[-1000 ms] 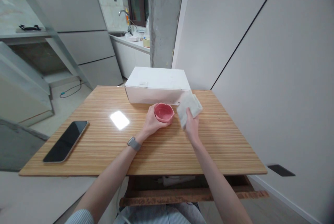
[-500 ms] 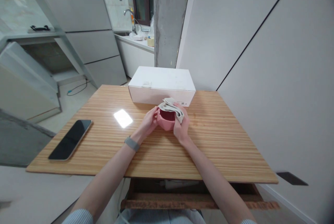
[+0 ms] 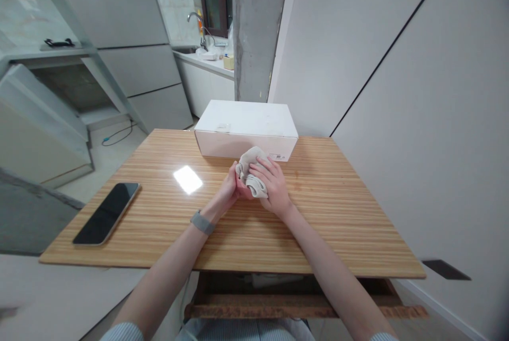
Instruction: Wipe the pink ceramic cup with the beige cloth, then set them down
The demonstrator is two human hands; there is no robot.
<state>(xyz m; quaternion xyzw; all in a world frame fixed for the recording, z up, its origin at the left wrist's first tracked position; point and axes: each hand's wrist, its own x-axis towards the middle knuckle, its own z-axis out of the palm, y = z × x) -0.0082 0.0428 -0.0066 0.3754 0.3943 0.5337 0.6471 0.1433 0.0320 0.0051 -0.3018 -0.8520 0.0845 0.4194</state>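
Just in front of the white box, a small pink bowl [image 3: 243,190] is held over the table, mostly hidden under a folded pale cloth [image 3: 252,159]. My left hand [image 3: 228,188] grips the bowl from its left side, fingers around the wall. Over the bowl's top and right side, my right hand [image 3: 275,186] presses the cloth, its fingers curled over the folds. The cloth hides the bowl's inside, and I cannot tell whether the base touches the tabletop.
A white box [image 3: 246,118] stands at the back of the striped wooden table [image 3: 342,224]. A black-screened phone [image 3: 107,213] lies at the left. Beneath the front edge, a drawer [image 3: 254,306] is pulled out. A white wall [image 3: 389,92] rises on the right.
My right hand brought the cloth leftward from beside the bowl onto its rim, then over its top. My left hand has kept its hold on the bowl.
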